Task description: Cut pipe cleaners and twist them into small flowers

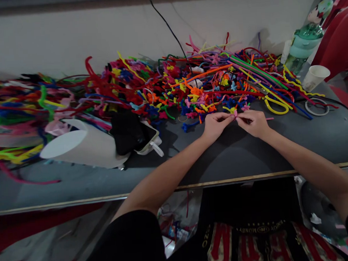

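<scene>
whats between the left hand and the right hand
A small pink fuzzy piece sits between the left hand and the right hand, where their fingertips nearly meet; the head view shows it.

Craft workshop, by the look: long dark workbench (235,160) heaped with coloured pipe cleaners (171,73), scraps (175,228) littering floor (54,235) below.

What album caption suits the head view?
Left hand and right hand pinch a pink piece near colourful fuzzy stems.

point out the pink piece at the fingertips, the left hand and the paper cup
Pink piece (235,113): head view, on its small visible part
Left hand (214,125): head view, on the back of the hand
Paper cup (313,80): head view, on its outer wall
</scene>
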`<state>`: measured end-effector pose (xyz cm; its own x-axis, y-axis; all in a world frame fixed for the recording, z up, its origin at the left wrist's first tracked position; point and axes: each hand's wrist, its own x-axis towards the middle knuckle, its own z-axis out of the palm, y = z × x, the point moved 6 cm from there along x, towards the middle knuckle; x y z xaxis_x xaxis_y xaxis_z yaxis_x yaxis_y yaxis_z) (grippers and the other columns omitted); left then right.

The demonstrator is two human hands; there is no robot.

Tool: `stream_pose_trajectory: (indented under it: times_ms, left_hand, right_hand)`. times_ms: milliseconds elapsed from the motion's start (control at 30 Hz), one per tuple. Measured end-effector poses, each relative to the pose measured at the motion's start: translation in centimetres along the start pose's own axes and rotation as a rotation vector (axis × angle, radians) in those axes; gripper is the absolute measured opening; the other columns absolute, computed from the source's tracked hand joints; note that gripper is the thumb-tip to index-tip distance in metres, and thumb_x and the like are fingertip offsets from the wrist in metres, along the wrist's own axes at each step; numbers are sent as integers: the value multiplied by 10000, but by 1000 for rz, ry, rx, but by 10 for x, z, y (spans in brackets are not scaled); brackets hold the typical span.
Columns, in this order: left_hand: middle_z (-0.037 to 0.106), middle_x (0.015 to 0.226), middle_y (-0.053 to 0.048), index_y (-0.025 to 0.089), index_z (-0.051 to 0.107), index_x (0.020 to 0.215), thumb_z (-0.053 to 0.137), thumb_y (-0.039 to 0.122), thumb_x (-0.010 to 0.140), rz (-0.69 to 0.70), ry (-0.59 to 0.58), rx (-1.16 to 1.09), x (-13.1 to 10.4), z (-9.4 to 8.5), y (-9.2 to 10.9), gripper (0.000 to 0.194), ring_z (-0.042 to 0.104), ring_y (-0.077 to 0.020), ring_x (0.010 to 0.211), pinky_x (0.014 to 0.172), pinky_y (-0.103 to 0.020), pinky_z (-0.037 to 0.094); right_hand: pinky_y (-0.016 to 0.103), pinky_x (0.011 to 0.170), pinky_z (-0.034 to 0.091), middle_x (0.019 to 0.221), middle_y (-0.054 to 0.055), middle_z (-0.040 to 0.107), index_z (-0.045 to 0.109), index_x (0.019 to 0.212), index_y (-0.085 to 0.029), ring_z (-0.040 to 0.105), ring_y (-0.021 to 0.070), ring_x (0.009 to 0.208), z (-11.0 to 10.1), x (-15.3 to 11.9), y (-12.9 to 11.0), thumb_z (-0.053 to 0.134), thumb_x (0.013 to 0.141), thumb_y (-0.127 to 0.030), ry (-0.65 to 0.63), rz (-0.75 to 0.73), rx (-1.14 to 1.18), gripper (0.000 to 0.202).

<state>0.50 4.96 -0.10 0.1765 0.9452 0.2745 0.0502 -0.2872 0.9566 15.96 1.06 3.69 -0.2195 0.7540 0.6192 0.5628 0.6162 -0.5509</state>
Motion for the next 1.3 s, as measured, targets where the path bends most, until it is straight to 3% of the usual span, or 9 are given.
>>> stream_pose_trajectory:
  times_ms: [67,167,300,400,533,800,900,1067,1300]
  left_hand:
    - [767,783,-59,176,783,773,787,451,701,24,-4,41,-1,0,3,285,693,-173,688,672,-284,553]
    - [764,805,-57,186,790,843,709,436,801,147,-27,120,-1,0,11,266,685,-167,706,689,-285,542]
    - [760,854,-50,225,759,1033,578,375,924,434,-36,317,-4,-1,29,259,670,-147,745,745,-293,523]
    - [763,864,-47,243,751,1026,558,332,944,623,-78,425,-8,1,38,228,685,-155,814,807,-318,518]
    - [762,866,-57,235,744,1005,549,330,955,701,-122,461,-11,2,39,223,691,-160,831,816,-329,518]
    - [747,826,-50,227,742,937,573,376,940,708,-127,505,-10,0,39,225,669,-160,805,807,-314,515]
    - [746,851,-66,211,741,960,531,421,954,581,-100,469,-8,-1,38,297,662,-167,803,802,-316,508]
    - [726,799,-60,185,749,951,654,532,835,283,-111,353,-5,7,20,379,615,-148,666,573,-248,457]
    - [714,792,-40,195,753,873,703,430,808,185,0,258,-7,6,11,249,606,-137,675,595,-246,463]
  right_hand:
    - [247,579,416,595,15,645,781,794,-179,507,102,534,0,0,2,591,851,-326,1,36,42,247]
    - [249,537,373,545,-3,602,791,804,-171,458,94,510,-1,1,14,624,836,-402,-7,230,166,288]
    - [232,480,327,530,-7,585,787,766,-169,432,82,496,11,3,23,714,733,-521,-221,408,487,361]
    - [215,408,249,458,-30,512,764,710,-163,340,52,426,19,2,24,766,663,-547,-359,505,679,387]
    - [207,373,152,378,-86,368,726,699,-152,239,31,370,23,-2,23,773,666,-541,-456,581,826,394]
    - [207,370,131,392,-105,315,659,699,-141,210,27,365,27,-7,19,745,698,-595,-575,598,871,462]
    - [218,391,173,402,-91,349,682,725,-145,225,36,378,24,-2,24,706,706,-639,-463,557,764,495]
    - [239,558,360,586,-10,577,717,730,-157,442,86,545,13,6,36,634,744,-671,-239,432,438,521]
    - [248,572,320,604,-18,541,644,726,-165,435,96,570,14,4,31,500,889,-577,-271,322,199,466]
